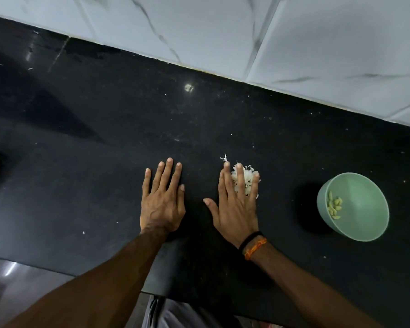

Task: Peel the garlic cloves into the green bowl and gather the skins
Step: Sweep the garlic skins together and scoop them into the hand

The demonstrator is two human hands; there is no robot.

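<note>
On the black counter [104,162], seen from the head camera, both hands lie palm down with straight fingers.

1. Left hand [162,204]: flat on the bare counter, fingers extended and close together, grasping nothing.
2. Right hand [237,209]: fingers extended and slightly spread, thumb out to the left. The fingertips rest on top of a pile of white garlic skins [247,183]; nothing is gripped. A black band and an orange band [255,248] sit on this wrist.
3. Green bowl [365,223]: stands on the counter well to the right of the skin pile, apart from both hands. Peeled garlic cloves [334,205] lie inside against its left wall.
4. Small white skin flecks are scattered across the counter.
5. White marbled wall tiles [317,43] border the counter's far edge.

No readable writing, brand or label shows on any item.
</note>
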